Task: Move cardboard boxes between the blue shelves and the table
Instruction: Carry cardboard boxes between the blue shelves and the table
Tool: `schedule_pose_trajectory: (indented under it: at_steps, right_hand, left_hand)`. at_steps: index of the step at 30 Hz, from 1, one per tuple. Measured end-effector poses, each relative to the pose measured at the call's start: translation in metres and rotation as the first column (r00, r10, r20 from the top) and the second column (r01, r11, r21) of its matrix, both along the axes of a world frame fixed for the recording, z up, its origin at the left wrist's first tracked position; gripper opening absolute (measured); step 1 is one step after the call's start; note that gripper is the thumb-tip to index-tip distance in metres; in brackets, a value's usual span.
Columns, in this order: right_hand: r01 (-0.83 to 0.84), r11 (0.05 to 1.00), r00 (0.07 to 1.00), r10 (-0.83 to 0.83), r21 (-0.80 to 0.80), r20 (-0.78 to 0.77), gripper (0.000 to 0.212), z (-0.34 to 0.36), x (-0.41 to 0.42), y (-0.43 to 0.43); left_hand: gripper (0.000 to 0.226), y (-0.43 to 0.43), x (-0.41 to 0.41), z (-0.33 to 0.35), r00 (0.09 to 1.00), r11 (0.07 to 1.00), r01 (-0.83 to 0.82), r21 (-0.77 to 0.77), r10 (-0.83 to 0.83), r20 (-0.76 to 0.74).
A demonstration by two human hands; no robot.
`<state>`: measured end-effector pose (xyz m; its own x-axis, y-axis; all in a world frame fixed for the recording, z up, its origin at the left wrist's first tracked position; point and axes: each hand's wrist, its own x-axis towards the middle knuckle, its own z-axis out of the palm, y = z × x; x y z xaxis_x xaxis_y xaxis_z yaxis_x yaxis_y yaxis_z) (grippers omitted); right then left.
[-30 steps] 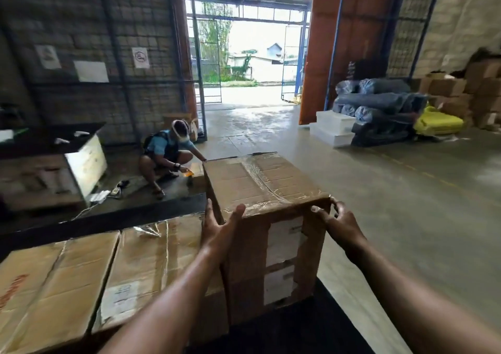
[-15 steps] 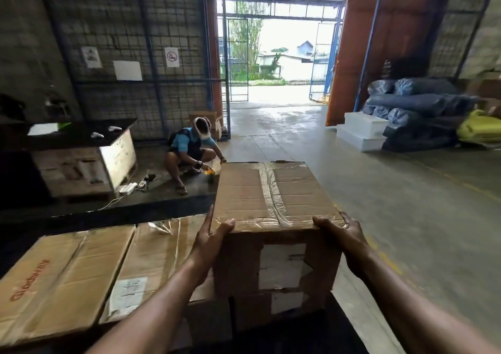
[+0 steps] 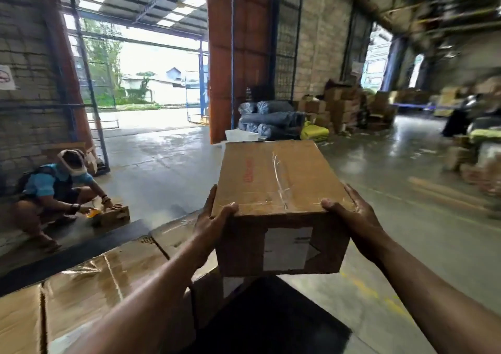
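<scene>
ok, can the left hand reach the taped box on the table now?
Probably not yet: the left hand and right hand both grip the lifted box. The taped box lies close and unobstructed, so only the load stops it.

Single head view, facing forward-down, close over hands [image 3: 284,226], warehouse beyond.

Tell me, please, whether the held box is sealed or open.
Sealed: the cardboard box shows closed top flaps with clear tape across them.
</scene>
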<state>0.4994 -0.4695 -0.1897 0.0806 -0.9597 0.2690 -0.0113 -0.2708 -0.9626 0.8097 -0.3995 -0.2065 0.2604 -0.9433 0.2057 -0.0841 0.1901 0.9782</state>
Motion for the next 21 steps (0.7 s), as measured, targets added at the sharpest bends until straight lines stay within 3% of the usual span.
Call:
schedule_pose_trajectory:
  at_steps: [4, 8, 11, 14, 17, 21]
  right_hand:
    - [0.276, 0.961, 0.961, -0.276, 0.018, -0.015, 0.105, 0.013, -0.082, 0.087]
    - [0.528, 0.849, 0.849, -0.528, -0.007, -0.032, 0.108, 0.027, -0.160, 0.192]
    - [0.686, 0.726, 0.724, -0.688, -0.042, -0.054, 0.095, 0.038, -0.210, 0.279]
    - [0.813, 0.575, 0.574, -0.818, -0.087, -0.037, 0.083, 0.044, -0.249, 0.369]
    - [0.878, 0.452, 0.455, -0.890, -0.156, -0.017, 0.066, 0.048, -0.273, 0.461]
    - [0.927, 0.330, 0.331, -0.943, -0.179, -0.023, 0.060, 0.054, -0.289, 0.574]
  left_hand:
    - [0.082, 0.004, -0.076, 0.005, 0.977, 0.977, 0.211, -0.004, -0.211, -0.027]
    - [0.076, 0.028, -0.167, 0.014, 0.891, 0.890, 0.454, -0.037, -0.454, -0.009]
    - [0.089, 0.066, -0.238, 0.026, 0.764, 0.761, 0.644, -0.081, -0.644, 0.026]
    - [0.089, 0.114, -0.308, 0.036, 0.636, 0.629, 0.767, -0.126, -0.771, 0.019]
    - [0.078, 0.169, -0.367, 0.041, 0.526, 0.520, 0.837, -0.170, -0.850, -0.012]
    - [0.082, 0.252, -0.417, 0.048, 0.445, 0.432, 0.881, -0.195, -0.895, 0.030]
